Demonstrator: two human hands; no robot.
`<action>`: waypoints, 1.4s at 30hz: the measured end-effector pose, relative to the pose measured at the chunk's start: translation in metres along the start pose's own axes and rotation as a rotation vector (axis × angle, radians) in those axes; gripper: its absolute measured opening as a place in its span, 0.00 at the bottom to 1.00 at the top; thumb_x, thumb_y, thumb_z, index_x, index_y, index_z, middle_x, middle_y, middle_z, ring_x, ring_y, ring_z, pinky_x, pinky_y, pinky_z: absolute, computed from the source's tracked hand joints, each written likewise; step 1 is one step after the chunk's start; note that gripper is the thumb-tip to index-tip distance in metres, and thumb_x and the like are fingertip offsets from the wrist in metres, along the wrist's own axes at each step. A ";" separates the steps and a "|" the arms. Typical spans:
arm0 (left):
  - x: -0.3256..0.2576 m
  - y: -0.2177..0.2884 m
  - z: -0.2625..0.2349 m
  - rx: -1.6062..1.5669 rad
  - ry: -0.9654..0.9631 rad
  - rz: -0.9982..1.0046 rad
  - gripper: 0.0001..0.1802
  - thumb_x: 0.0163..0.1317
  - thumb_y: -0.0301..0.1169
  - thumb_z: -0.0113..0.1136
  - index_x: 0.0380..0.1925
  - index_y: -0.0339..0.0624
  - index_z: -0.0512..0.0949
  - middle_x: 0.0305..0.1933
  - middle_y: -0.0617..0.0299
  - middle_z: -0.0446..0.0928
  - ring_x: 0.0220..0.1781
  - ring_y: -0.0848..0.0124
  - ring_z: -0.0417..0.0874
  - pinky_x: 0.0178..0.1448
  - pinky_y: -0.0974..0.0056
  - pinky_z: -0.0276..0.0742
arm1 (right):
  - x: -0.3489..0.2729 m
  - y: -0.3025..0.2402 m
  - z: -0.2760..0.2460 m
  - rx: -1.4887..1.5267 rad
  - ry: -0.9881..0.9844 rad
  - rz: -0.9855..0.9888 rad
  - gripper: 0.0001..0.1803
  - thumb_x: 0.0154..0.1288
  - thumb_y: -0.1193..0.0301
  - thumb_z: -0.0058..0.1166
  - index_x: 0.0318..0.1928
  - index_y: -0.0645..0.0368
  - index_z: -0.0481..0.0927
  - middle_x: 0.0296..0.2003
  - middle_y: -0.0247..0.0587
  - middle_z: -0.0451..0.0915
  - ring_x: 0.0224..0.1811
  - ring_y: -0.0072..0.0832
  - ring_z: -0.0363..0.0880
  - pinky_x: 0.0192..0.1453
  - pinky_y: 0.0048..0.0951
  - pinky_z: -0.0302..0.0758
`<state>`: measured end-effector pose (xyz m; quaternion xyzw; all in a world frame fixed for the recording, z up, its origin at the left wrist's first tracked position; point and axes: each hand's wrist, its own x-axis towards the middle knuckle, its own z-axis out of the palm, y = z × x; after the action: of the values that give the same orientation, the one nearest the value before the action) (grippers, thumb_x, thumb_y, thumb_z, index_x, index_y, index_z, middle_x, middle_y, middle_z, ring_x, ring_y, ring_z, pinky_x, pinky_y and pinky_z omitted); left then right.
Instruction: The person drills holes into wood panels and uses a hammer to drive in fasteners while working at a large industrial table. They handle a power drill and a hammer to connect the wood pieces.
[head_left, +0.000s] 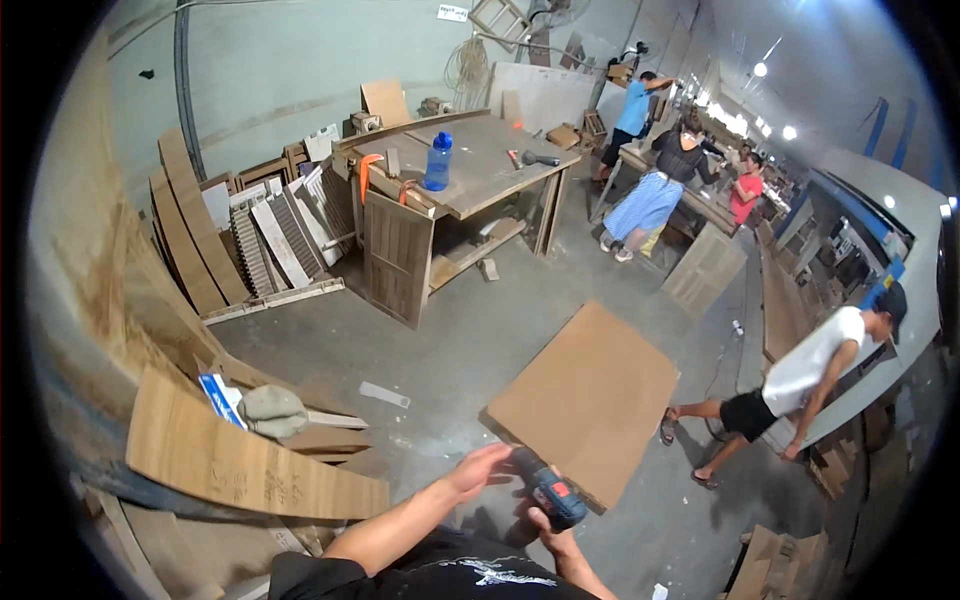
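Note:
A dark cordless drill (pixel 548 492) with a red patch on its body is held in front of me, low in the view. My right hand (pixel 545 530) is closed around its grip, partly hidden beneath the drill. My left hand (pixel 482 470) has its fingers stretched out beside the front end of the drill; whether they touch it I cannot tell. Just beyond both hands is a large brown board (pixel 590 395), lying flat.
A workbench (pixel 480 180) carries a blue bottle (pixel 438 162) and tools. Long wooden planks (pixel 250 450) lie at my left, a grey cloth (pixel 273 411) among them. A person in a white top (pixel 810 365) bends at the right. Several people stand around a table further back.

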<state>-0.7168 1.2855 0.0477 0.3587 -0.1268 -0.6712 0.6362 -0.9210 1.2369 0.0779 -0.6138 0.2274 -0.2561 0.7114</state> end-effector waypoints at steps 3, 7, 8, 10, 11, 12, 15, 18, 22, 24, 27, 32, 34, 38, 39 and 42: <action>0.065 0.081 0.020 0.166 -0.068 -0.061 0.18 0.74 0.42 0.48 0.57 0.48 0.76 0.54 0.68 0.79 0.55 0.73 0.78 0.59 0.62 0.70 | 0.084 0.007 -0.029 0.023 0.156 -0.092 0.55 0.56 0.55 0.66 0.76 0.53 0.46 0.46 0.46 0.80 0.38 0.28 0.80 0.44 0.31 0.79; 0.178 0.142 -0.027 0.257 -0.034 -0.033 0.24 0.75 0.43 0.48 0.65 0.46 0.69 0.57 0.66 0.78 0.55 0.74 0.78 0.59 0.63 0.74 | 0.204 0.035 -0.072 0.186 0.259 -0.003 0.51 0.55 0.58 0.63 0.75 0.52 0.49 0.45 0.48 0.79 0.35 0.31 0.80 0.41 0.35 0.81; 0.210 0.161 -0.046 0.306 -0.016 -0.031 0.25 0.74 0.43 0.50 0.66 0.44 0.68 0.58 0.64 0.78 0.54 0.74 0.79 0.59 0.64 0.74 | 0.237 0.032 -0.075 0.235 0.284 -0.005 0.50 0.55 0.57 0.63 0.75 0.51 0.51 0.44 0.48 0.79 0.35 0.31 0.80 0.40 0.34 0.80; 0.272 0.207 -0.088 0.400 0.026 -0.016 0.27 0.74 0.42 0.51 0.69 0.45 0.65 0.64 0.57 0.75 0.64 0.66 0.75 0.66 0.56 0.71 | 0.317 0.028 -0.084 0.280 0.311 -0.007 0.50 0.55 0.57 0.63 0.74 0.51 0.52 0.44 0.49 0.79 0.33 0.31 0.80 0.39 0.34 0.80; 0.298 0.230 -0.101 0.416 0.077 0.017 0.26 0.74 0.42 0.51 0.68 0.45 0.66 0.62 0.58 0.76 0.63 0.66 0.76 0.65 0.56 0.72 | 0.353 0.029 -0.093 0.277 0.318 -0.004 0.50 0.54 0.57 0.63 0.74 0.52 0.52 0.44 0.49 0.79 0.33 0.31 0.79 0.39 0.34 0.80; 0.319 0.250 -0.114 0.416 0.088 0.012 0.26 0.74 0.42 0.51 0.68 0.45 0.66 0.62 0.58 0.76 0.63 0.66 0.76 0.65 0.56 0.72 | 0.382 0.048 -0.114 0.316 0.243 0.050 0.54 0.54 0.61 0.66 0.76 0.51 0.48 0.47 0.46 0.80 0.41 0.29 0.78 0.46 0.33 0.78; 0.388 0.341 -0.153 0.524 0.334 0.041 0.23 0.73 0.40 0.53 0.64 0.46 0.70 0.58 0.59 0.78 0.57 0.68 0.80 0.60 0.61 0.75 | 0.493 0.028 -0.131 0.255 0.179 -0.060 0.53 0.56 0.62 0.65 0.76 0.56 0.47 0.49 0.47 0.79 0.46 0.31 0.79 0.51 0.35 0.78; 0.454 0.403 -0.182 0.703 0.450 0.201 0.17 0.72 0.35 0.53 0.58 0.45 0.75 0.52 0.63 0.81 0.48 0.72 0.81 0.53 0.65 0.76 | 0.581 0.007 -0.149 0.263 0.118 -0.035 0.54 0.56 0.62 0.66 0.76 0.58 0.45 0.53 0.48 0.77 0.50 0.34 0.79 0.54 0.38 0.76; 0.577 0.491 -0.241 0.804 0.490 0.363 0.14 0.70 0.31 0.54 0.54 0.45 0.78 0.47 0.64 0.83 0.45 0.74 0.81 0.50 0.65 0.76 | 0.684 -0.016 -0.172 0.201 0.055 -0.103 0.58 0.55 0.59 0.70 0.76 0.59 0.44 0.56 0.47 0.75 0.52 0.36 0.79 0.56 0.40 0.75; 0.647 0.530 -0.259 0.965 0.540 0.429 0.13 0.70 0.31 0.54 0.52 0.42 0.79 0.45 0.61 0.83 0.44 0.73 0.82 0.50 0.65 0.76 | 0.730 -0.011 -0.189 0.181 0.098 -0.104 0.59 0.55 0.58 0.71 0.76 0.61 0.44 0.56 0.45 0.75 0.53 0.37 0.78 0.58 0.40 0.75; 0.746 0.597 -0.279 1.084 0.621 0.428 0.14 0.69 0.34 0.56 0.50 0.40 0.79 0.41 0.58 0.84 0.43 0.71 0.83 0.51 0.65 0.76 | 0.800 -0.005 -0.212 0.143 0.186 -0.071 0.59 0.54 0.58 0.72 0.76 0.61 0.44 0.55 0.44 0.75 0.52 0.35 0.78 0.58 0.39 0.75; 0.909 0.691 -0.334 1.382 0.677 0.521 0.13 0.66 0.31 0.54 0.48 0.42 0.80 0.48 0.54 0.82 0.50 0.61 0.82 0.56 0.58 0.77 | 0.932 -0.008 -0.258 0.049 0.272 -0.031 0.59 0.54 0.57 0.70 0.76 0.61 0.44 0.49 0.40 0.78 0.47 0.30 0.78 0.56 0.37 0.75; 0.955 0.726 -0.339 1.571 0.703 0.441 0.15 0.63 0.27 0.50 0.47 0.45 0.81 0.55 0.52 0.78 0.58 0.51 0.77 0.61 0.51 0.74 | 0.982 -0.024 -0.267 -0.004 0.335 -0.008 0.59 0.54 0.57 0.70 0.76 0.60 0.44 0.46 0.40 0.79 0.44 0.29 0.78 0.52 0.34 0.76; 1.025 0.737 -0.368 1.839 0.709 0.456 0.16 0.64 0.29 0.51 0.50 0.50 0.80 0.53 0.56 0.76 0.56 0.53 0.76 0.59 0.51 0.75 | 1.058 -0.041 -0.292 -0.039 0.359 -0.014 0.62 0.53 0.55 0.70 0.77 0.52 0.38 0.49 0.51 0.78 0.36 0.30 0.79 0.40 0.33 0.79; 1.034 0.743 -0.373 1.910 0.623 0.447 0.14 0.63 0.29 0.52 0.48 0.49 0.80 0.52 0.57 0.76 0.55 0.54 0.76 0.59 0.51 0.75 | 1.075 -0.042 -0.295 -0.043 0.364 0.005 0.62 0.53 0.55 0.70 0.77 0.52 0.38 0.49 0.51 0.78 0.36 0.30 0.79 0.40 0.33 0.79; 1.043 0.761 -0.374 1.937 0.474 0.422 0.12 0.60 0.27 0.54 0.43 0.48 0.79 0.50 0.59 0.76 0.55 0.54 0.75 0.58 0.50 0.74 | 1.121 -0.035 -0.312 -0.052 0.339 0.030 0.62 0.54 0.54 0.69 0.77 0.52 0.37 0.50 0.51 0.77 0.37 0.30 0.78 0.40 0.33 0.79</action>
<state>0.1737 0.2863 -0.0749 0.8134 -0.5468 -0.0660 0.1869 -0.2644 0.2752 0.0575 -0.5764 0.3597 -0.3393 0.6506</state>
